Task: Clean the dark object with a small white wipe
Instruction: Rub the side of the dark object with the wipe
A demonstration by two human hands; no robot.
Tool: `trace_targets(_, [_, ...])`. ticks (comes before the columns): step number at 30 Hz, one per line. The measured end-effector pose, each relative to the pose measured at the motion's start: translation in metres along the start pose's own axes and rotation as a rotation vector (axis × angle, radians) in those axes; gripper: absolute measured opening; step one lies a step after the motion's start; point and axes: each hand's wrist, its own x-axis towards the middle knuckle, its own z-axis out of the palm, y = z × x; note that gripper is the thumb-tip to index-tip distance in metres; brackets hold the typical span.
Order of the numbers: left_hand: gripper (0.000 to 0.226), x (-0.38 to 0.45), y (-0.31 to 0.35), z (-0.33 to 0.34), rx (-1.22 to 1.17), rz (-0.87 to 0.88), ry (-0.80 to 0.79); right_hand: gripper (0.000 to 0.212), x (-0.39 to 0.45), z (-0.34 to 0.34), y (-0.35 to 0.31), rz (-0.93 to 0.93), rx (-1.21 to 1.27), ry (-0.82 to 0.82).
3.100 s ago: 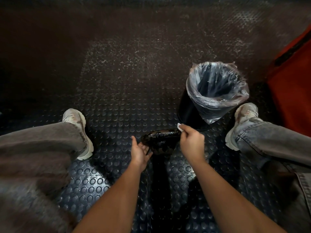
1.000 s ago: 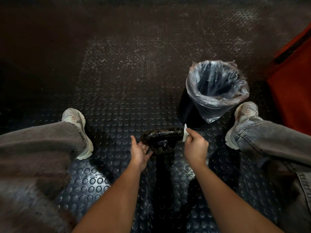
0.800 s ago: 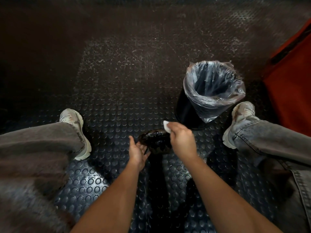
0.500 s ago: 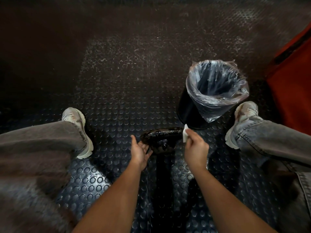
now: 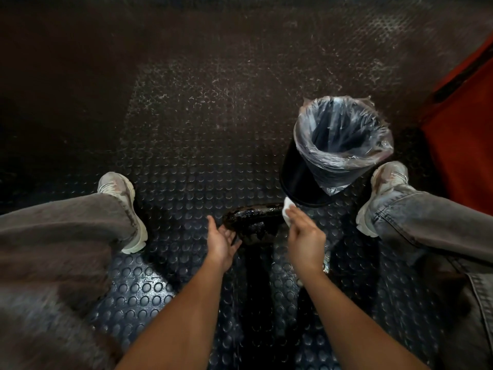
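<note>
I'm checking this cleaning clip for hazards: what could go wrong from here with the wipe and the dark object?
1. The right hand holds the small white wipe only at the dark object's right end; it may slip off.
2. The left hand merely cups the object's underside, so a firm rub might tip or drop it.
3. The lined bin stands just behind; a wide stroke could knock it.
</note>
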Motion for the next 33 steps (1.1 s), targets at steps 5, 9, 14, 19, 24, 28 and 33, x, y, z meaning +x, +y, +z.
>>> trace_targets(5, [0.087, -0.003, 0.004, 0.002, -0.010, -0.007, 0.011, 0.033, 0.036, -0.005, -0.010, 0.245, 0.055, -0.046])
trace_targets(9, [0.089, -0.003, 0.004, 0.002, -0.023, -0.014, 0.014, 0.033, 0.034, 0.005, -0.028, -0.104, -0.054, -0.118])
trace_targets(14, [0.088, -0.005, 0.005, 0.005, -0.022, -0.012, 0.012, 0.034, 0.006, 0.003, -0.005, -0.388, -0.186, -0.165])
trace_targets(19, [0.085, -0.009, 0.007, 0.007, -0.014, -0.014, 0.019, 0.038, 0.014, -0.005, 0.007, 0.139, 0.011, -0.014])
trace_targets(24, [0.079, -0.006, 0.005, 0.003, 0.005, -0.016, 0.016, 0.031, 0.039, -0.005, -0.013, 0.156, 0.024, -0.075])
trace_targets(28, [0.085, -0.009, 0.007, 0.005, -0.005, -0.007, 0.014, 0.034, 0.029, 0.003, -0.020, -0.169, -0.077, -0.130])
trace_targets(33, [0.078, -0.016, 0.011, 0.010, 0.003, 0.009, 0.032, 0.034, 0.013, 0.002, -0.011, -0.394, -0.162, -0.148])
